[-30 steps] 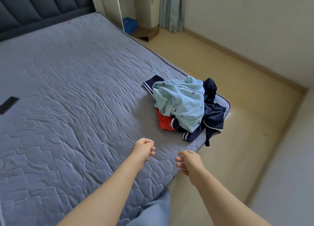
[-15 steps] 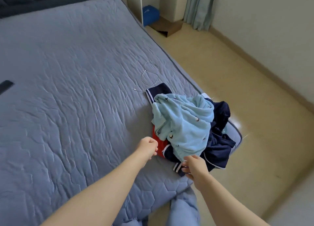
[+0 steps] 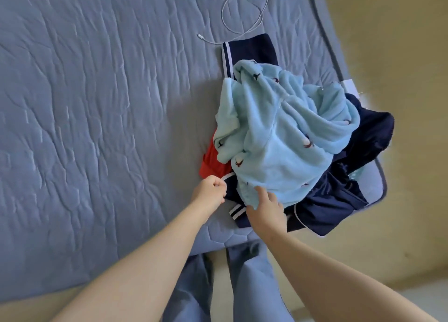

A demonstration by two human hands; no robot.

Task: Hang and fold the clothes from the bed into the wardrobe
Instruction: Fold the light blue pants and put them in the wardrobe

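Observation:
A pile of clothes lies near the bed's right foot corner. On top is a fluffy light blue garment (image 3: 278,137) with small prints. Beneath it are a navy garment (image 3: 339,195) with white trim and a red garment (image 3: 211,164). My right hand (image 3: 265,209) pinches the near hem of the light blue garment, thumb on top and fingers tucked under the fabric. My left hand (image 3: 211,192) is curled in a fist against the pile's near left edge, beside the red garment and the white trim. I see nothing held in it.
The grey quilted mattress (image 3: 97,115) fills the left and centre. A white charging cable (image 3: 242,18) lies coiled just beyond the pile. Beige floor (image 3: 400,200) runs along the right. My legs in blue trousers (image 3: 242,285) stand at the bed's foot.
I have moved closer, so the pile looks larger. Both hands reached forward to its near edge. My right hand has taken hold of the light blue hem.

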